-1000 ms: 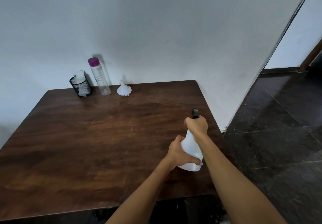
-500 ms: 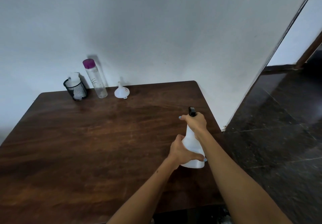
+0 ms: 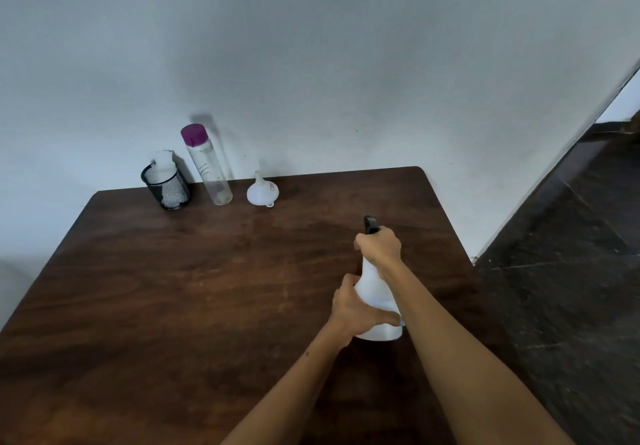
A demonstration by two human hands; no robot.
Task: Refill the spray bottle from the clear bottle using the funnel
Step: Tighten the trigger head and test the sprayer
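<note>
We've got our left hand point(image 3: 349, 309) wrapped round the white plastic spray bottle point(image 3: 375, 297) on the dark wooden table point(image 3: 173, 288), right hand point(image 3: 379, 247) gripping its black trigger head point(image 3: 370, 225). The clear purple-capped bottle point(image 3: 206, 165) and white funnel point(image 3: 262, 191) sit by the wall.

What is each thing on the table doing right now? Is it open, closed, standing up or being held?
Spray bottle: upright on the table, black sprayer head on, held.
Left hand: grips the bottle's body.
Right hand: grips the sprayer head.
Clear bottle: upright, purple cap on.
Funnel: untouched, wide end down.
Mesh cup: upright, something white inside.
</note>
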